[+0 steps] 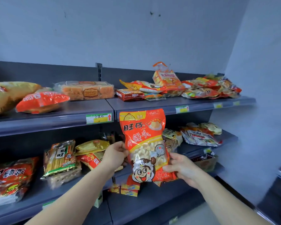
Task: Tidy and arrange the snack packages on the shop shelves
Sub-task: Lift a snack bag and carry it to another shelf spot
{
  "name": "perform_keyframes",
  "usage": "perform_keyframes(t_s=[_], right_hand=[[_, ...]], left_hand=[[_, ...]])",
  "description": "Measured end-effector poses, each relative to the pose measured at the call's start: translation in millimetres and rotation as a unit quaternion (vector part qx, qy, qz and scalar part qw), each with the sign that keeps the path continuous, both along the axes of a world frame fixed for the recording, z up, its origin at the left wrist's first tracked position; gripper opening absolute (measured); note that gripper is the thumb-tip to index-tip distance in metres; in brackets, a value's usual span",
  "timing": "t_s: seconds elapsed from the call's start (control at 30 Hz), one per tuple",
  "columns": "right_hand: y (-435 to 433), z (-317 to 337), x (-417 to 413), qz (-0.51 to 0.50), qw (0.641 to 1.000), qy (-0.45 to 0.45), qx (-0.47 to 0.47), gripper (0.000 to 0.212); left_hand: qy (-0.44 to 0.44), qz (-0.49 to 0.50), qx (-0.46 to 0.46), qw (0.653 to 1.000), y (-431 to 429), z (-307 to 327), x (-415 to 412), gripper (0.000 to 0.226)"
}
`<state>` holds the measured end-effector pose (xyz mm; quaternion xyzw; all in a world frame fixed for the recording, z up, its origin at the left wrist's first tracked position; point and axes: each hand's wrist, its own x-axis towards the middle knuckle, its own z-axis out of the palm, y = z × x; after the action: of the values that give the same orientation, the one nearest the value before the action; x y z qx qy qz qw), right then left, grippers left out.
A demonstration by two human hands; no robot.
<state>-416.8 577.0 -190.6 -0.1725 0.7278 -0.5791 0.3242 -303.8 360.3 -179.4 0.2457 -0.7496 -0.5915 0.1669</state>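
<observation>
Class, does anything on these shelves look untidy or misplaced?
Yes. Top shelf, right end: packets heaped in a jumble; the orange packet at left lies upside down. Left hand and right hand hold a red bag.

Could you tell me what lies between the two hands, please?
In the head view, an upright orange snack bag, gripped by the left hand at its edge and the right hand near its bottom.

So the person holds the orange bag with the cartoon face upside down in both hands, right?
Not upside down. The head view shows the orange bag upright, its cartoon face the right way up. The left hand and right hand do both hold it.
</observation>
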Motion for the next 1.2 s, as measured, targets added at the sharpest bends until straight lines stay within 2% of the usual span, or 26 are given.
perform_keyframes(t_s=[0.13, 0.3, 0.53, 0.7, 0.97, 1.2], right_hand=[[36, 22, -26, -0.041, 0.996, 0.074, -0.018, 0.041], [84, 43, -72, -0.099, 0.984, 0.147, -0.033, 0.052], [151, 69, -142, -0.133, 0.966, 0.209, -0.073, 0.041], [184, 77, -189, -0.157, 0.959, 0.218, -0.096, 0.029], [212, 98, -282, -0.187, 0.948, 0.218, -0.135, 0.028], [226, 130, -383, -0.19, 0.942, 0.235, -0.149, 0.034]], left_hand=[[0.079, -0.013, -0.009, 0.997, 38, 24, -39, 0.023], [0.126, -0.015, 0.018, 0.992, 90, 51, -100, 0.022], [0.166, 0.006, 0.056, 0.985, 162, 80, -186, 0.015], [0.169, -0.011, 0.054, 0.984, 195, 93, -240, 0.011], [0.168, -0.061, 0.037, 0.983, 227, 119, -339, 0.026], [0.129, -0.113, -0.011, 0.985, 241, 150, -434, 0.017]])
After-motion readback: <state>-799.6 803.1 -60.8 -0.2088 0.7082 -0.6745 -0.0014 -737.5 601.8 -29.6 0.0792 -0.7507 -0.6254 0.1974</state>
